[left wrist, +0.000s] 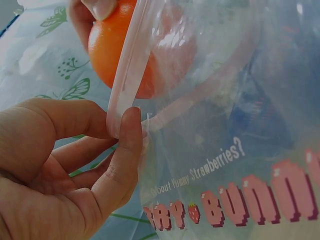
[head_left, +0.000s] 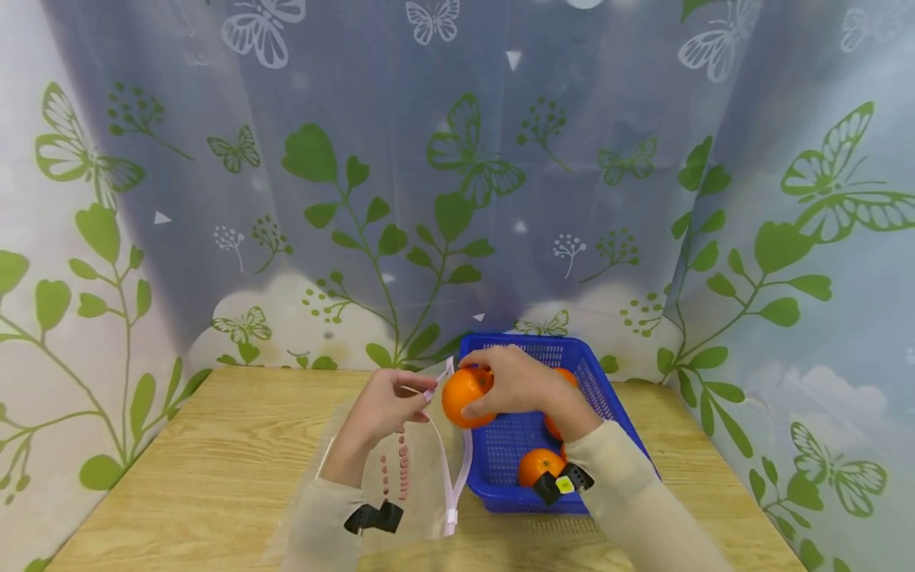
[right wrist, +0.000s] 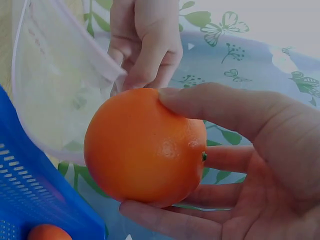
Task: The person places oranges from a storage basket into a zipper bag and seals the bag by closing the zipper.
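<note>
My right hand (head_left: pixel 518 387) grips an orange (head_left: pixel 465 395) between thumb and fingers, right beside the mouth of a clear zip bag (head_left: pixel 422 485). In the right wrist view the orange (right wrist: pixel 142 147) shows its green stem end toward the palm. My left hand (head_left: pixel 382 409) pinches the bag's pale pink zip edge at its far corner. The left wrist view shows thumb and forefinger of the left hand (left wrist: pixel 75 165) on that edge, with pink lettering on the bag (left wrist: pixel 200 130). There the orange (left wrist: pixel 110 47) is partly behind the zip strip. The bag's mouth gapes toward the basket.
A blue plastic basket (head_left: pixel 622 413) stands to the right of the bag. Several oranges lie in it, one (head_left: pixel 539 467) near its front, others partly hidden by my right arm. The wooden table (head_left: pixel 236 445) meets a butterfly-patterned curtain (head_left: pixel 400 262) at the back.
</note>
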{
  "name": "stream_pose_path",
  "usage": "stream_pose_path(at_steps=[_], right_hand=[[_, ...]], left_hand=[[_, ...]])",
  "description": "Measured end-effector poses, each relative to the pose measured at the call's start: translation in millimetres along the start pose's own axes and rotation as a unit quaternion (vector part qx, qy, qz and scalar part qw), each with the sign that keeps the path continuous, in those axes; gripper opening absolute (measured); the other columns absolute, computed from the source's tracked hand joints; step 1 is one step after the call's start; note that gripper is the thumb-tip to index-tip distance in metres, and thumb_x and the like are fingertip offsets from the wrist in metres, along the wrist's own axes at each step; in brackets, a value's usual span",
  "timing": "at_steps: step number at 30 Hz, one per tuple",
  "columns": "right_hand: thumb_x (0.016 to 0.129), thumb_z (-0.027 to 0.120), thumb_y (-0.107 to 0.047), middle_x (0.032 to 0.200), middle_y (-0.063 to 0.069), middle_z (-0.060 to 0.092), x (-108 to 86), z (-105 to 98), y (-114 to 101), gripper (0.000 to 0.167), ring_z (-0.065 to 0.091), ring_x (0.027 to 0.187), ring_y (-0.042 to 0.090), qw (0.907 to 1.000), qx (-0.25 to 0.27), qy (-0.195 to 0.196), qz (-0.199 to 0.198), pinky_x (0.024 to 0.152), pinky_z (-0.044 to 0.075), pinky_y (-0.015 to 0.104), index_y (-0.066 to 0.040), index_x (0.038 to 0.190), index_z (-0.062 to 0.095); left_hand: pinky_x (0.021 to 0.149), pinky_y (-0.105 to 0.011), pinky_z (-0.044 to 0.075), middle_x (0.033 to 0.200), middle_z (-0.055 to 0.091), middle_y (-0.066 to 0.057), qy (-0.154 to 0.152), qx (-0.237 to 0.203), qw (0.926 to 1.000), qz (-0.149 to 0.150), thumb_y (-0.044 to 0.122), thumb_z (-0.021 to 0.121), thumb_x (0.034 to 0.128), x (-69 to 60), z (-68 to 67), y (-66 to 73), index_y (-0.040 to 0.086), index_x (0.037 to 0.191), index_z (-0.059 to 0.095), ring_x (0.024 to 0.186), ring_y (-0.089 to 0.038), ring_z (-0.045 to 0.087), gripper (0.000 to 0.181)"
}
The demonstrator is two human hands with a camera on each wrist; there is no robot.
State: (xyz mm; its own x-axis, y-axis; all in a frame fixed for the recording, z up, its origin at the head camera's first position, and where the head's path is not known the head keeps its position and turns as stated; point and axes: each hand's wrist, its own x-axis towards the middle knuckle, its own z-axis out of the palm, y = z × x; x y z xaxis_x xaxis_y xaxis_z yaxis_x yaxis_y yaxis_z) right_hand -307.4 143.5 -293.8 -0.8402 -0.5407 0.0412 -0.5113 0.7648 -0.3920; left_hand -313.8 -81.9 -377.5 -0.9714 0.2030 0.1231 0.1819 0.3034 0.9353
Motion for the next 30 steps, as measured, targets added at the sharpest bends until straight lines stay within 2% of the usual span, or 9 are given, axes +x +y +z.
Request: stream_pose_path(at_steps=[5, 13, 17, 30], right_hand=[[0.08, 0.085, -0.029, 0.116, 0.009, 0.071, -1.1, 3, -5, 0.063, 0.062, 0.094, 0.019, 0.9999, 0.006, 0.002, -0.012, 0.081, 0.057, 0.031, -0.008, 0.135, 0.066], [0.079, 0.085, -0.027, 0.114, 0.01, 0.072, 0.9, 12, -5, 0.063, 0.062, 0.091, 0.017, 0.9994, -0.003, -0.007, -0.034, 0.078, 0.056, 0.026, -0.005, 0.135, 0.066], [0.078, 0.085, -0.026, 0.112, 0.009, 0.073, 1.9, 17, -4, 0.062, 0.061, 0.088, 0.016, 0.9993, 0.0, -0.009, -0.036, 0.077, 0.056, 0.025, -0.006, 0.133, 0.067], [0.078, 0.086, -0.026, 0.114, 0.007, 0.073, 3.8, 29, 0, 0.062, 0.061, 0.091, 0.017, 0.9992, 0.003, -0.015, -0.036, 0.079, 0.058, 0.03, -0.009, 0.134, 0.066]], left_hand=[[0.048, -0.023, 0.043, 0.117, 0.075, -0.021, -0.004, -0.001, 0.9999, 0.011, 0.008, 0.068, 0.0965, -0.1, -1.4, -0.6, 0.002, 0.117, 0.076, 0.07, -0.02, 0.075, 0.023], [0.049, -0.025, 0.046, 0.113, 0.077, -0.017, 0.001, 0.004, 1.0, -0.001, 0.007, 0.068, 0.0959, -2.1, 0.0, 0.8, 0.006, 0.116, 0.078, 0.07, -0.019, 0.075, 0.022], [0.051, -0.025, 0.051, 0.114, 0.076, -0.018, 0.0, -0.002, 1.0, 0.002, 0.006, 0.068, 0.0958, -2.9, 0.6, 0.9, 0.004, 0.115, 0.077, 0.07, -0.02, 0.075, 0.022], [0.049, -0.025, 0.047, 0.11, 0.076, -0.017, 0.006, 0.011, 0.9999, 0.006, 0.008, 0.069, 0.0963, -3.0, -0.6, 2.1, 0.004, 0.115, 0.078, 0.069, -0.021, 0.074, 0.021]])
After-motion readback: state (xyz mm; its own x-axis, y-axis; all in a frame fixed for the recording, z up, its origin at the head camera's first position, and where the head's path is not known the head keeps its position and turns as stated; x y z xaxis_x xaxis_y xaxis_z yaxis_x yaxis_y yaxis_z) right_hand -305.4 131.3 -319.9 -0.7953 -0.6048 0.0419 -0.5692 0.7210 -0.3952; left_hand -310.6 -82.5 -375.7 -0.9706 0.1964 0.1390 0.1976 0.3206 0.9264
